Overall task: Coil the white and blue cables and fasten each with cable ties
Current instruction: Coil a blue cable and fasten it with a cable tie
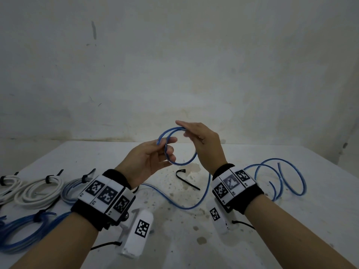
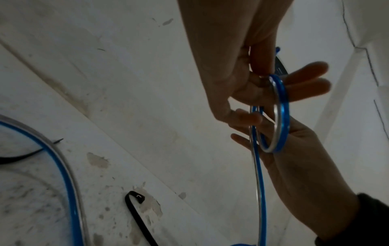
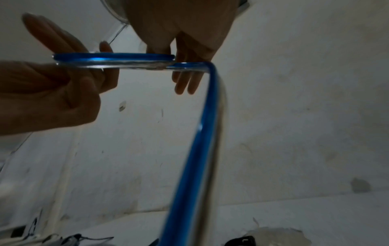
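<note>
A blue cable (image 1: 182, 163) forms a small loop of about two turns, held above the white table (image 1: 252, 152). My left hand (image 1: 169, 146) pinches the loop's left side between thumb and fingers. My right hand (image 1: 182, 131) holds the loop's top between its thumb and nearly straight fingers. In the right wrist view the cable (image 3: 202, 133) bends off that hand (image 3: 174, 63) and drops to the table. Its slack (image 1: 291, 181) curls on the table at the right. The left wrist view shows the loop (image 2: 282, 116) edge-on between both hands. A loose black cable tie (image 1: 187, 182) lies under the hands.
At the left edge lie tied coils: two white ones (image 1: 38, 191), a pale one (image 1: 71, 189) and a blue one (image 1: 19, 230). A stained wall (image 1: 174, 74) rises right behind the table's far edge.
</note>
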